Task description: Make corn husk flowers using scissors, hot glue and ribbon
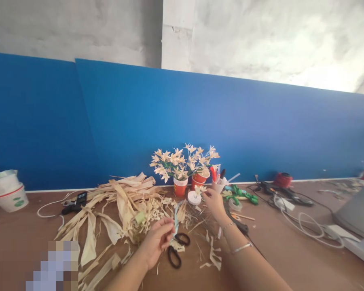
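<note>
My right hand (214, 204) reaches forward, its fingers pinched at a small pale husk flower (197, 190) over a round white lid-like disc (194, 198). My left hand (159, 238) is held low with curled fingers near black-handled scissors (174, 257); whatever its fingertips hold, if anything, is too small to name. Behind the hands, pale flowers on green stems (170, 161) stand in a red and white paper cup (180, 188) and in stacked red cups (199, 178) beside it. Dried husks (121, 202) lie piled left of centre, with scraps around the scissors.
A white cup of pens (219, 185) and green coils (241, 195) stand right of the flowers. Cables (303, 226) and a red round object (282, 180) lie farther right. At left are a white bucket (10, 198) and a black device (75, 203). A blue partition (200, 113) closes the table's back.
</note>
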Motion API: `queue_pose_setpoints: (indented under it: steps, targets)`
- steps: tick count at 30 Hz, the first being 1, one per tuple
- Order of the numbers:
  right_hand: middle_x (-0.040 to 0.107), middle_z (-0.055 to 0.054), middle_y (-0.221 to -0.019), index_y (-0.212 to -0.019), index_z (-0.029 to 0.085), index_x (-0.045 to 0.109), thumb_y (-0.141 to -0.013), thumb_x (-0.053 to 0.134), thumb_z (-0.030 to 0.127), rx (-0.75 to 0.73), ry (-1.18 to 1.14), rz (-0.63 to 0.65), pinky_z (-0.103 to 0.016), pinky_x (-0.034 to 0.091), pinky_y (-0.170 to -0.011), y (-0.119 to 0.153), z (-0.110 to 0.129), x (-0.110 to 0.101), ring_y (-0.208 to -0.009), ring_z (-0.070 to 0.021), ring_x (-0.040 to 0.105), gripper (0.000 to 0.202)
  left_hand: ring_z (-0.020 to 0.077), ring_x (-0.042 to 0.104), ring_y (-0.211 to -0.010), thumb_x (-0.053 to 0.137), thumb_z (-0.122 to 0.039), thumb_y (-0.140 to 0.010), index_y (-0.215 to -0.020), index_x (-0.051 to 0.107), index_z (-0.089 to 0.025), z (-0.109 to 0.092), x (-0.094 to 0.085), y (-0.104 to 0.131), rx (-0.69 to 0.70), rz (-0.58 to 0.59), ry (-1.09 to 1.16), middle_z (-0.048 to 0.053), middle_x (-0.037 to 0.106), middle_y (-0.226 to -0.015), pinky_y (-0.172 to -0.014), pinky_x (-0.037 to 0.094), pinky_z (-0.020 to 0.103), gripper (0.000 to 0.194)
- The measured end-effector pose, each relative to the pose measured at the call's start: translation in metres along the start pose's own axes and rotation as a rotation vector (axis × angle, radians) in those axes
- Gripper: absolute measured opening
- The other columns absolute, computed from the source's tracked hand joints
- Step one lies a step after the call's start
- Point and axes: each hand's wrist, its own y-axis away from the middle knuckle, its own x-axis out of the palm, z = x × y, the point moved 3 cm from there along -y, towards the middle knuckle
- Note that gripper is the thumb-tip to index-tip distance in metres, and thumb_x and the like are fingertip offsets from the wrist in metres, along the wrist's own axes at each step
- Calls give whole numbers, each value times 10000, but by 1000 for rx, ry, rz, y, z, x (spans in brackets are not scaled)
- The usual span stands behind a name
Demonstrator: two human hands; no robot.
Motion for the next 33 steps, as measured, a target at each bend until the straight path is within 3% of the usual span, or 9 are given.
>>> queue_pose_setpoints:
  steps: [6, 11, 13, 15, 18, 20, 26, 30, 33]
  targets:
    - [677, -77, -734, -757, 141, 637, -730, 449, 292, 19, 53, 46, -271, 395, -613, 1, -6, 10, -669, -200, 596, 242, 23, 383, -448, 680, -264, -652, -834, 550, -146, -5, 1, 1, 58, -53, 28, -20, 555, -632, -363, 165, 136, 253]
    - [663, -115, -832, -851, 124, 625, -680, 530, 249, 70, 155, 32, -267, 369, -606, 5, -7, 0, -737, -216, 588, 232, 17, 349, -401, 649, -264, -634, -798, 557, -137, -13, -8, -1, 166, -163, 38, -30, 545, -586, -343, 149, 133, 228]
    - [660, -107, -777, -783, 138, 627, -673, 538, 222, 99, 268, 84, -260, 339, -576, 12, -1, -5, -715, -215, 581, 164, 16, 331, -384, 645, -276, -631, -791, 536, -145, -18, -14, -4, 257, -253, 33, -32, 554, -568, -335, 126, 131, 234]
    - [656, -70, -699, -677, 166, 623, -697, 528, 221, 82, 360, 216, -245, 313, -553, 23, 10, -3, -669, -190, 576, 113, 15, 314, -368, 643, -284, -627, -778, 505, -158, -21, -21, -5, 330, -349, 30, -22, 582, -567, -331, 115, 128, 241]
    - [657, -33, -663, -636, 184, 637, -733, 504, 205, -59, 371, 382, -226, 309, -556, 40, 36, 13, -649, -153, 576, 166, 15, 304, -354, 641, -288, -624, -754, 466, -174, -23, -26, -6, 394, -442, 18, -10, 614, -566, -329, 119, 121, 247]
    - [661, -24, -699, -689, 195, 657, -771, 476, 200, -165, 375, 409, -217, 320, -573, 45, 54, 29, -664, -138, 576, 198, 18, 307, -347, 638, -290, -627, -752, 459, -179, -24, -26, -6, 420, -461, 0, -8, 622, -554, -329, 124, 119, 245]
    - [623, -79, -884, -822, 178, 666, -798, 471, 232, -275, 434, 326, -246, 363, -731, 38, 84, 80, -885, -185, 533, 204, 34, 347, -342, 591, -332, -666, -728, 512, -161, -22, -25, -6, 456, -396, -59, 3, 610, -511, -326, 150, 126, 198]
    - [580, -155, -954, -804, 112, 665, -729, 518, 186, -245, 446, 291, -325, 365, -778, 33, 85, 103, -959, -257, 479, 181, 35, 368, -362, 606, -389, -673, -682, 566, -133, -17, -27, -7, 440, -348, -106, 14, 602, -517, -331, 165, 129, 259]
    - [584, -145, -930, -725, 120, 662, -719, 506, 159, -197, 360, 249, -357, 360, -792, 31, 81, 109, -950, -264, 474, 162, 30, 360, -368, 612, -411, -677, -678, 582, -130, -14, -26, -7, 425, -321, -124, 5, 591, -511, -343, 179, 129, 283]
